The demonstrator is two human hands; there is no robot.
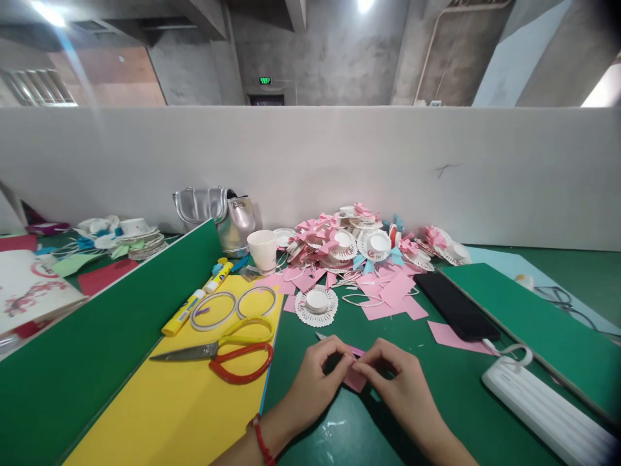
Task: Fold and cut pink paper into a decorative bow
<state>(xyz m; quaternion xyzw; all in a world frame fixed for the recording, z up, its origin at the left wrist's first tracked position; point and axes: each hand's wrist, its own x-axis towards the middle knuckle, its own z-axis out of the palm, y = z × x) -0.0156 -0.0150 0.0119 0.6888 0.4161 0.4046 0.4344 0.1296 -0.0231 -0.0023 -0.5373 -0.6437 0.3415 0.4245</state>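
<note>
Both hands meet over the green table, pinching a small piece of pink paper point(355, 380). My left hand point(317, 370) has thumb and forefinger closed on its upper left part. From the other side, my right hand point(395, 378) pinches it close to the left fingertips. The fingers partly cover the paper, so its fold is hard to make out. A pointed grey metal tip point(320, 336) shows just beyond my left hand; the rest of that tool is hidden. Behind the hands lies a small white paper hat point(317, 303) with a scalloped brim.
Scissors point(237, 353), two tape rings point(213, 311) and glue sticks point(184, 312) lie on yellow paper at left. Paper hats with pink bows point(339, 243) are heaped behind, near a paper cup point(263, 251). A phone point(456, 305) and power strip point(543, 408) lie at right.
</note>
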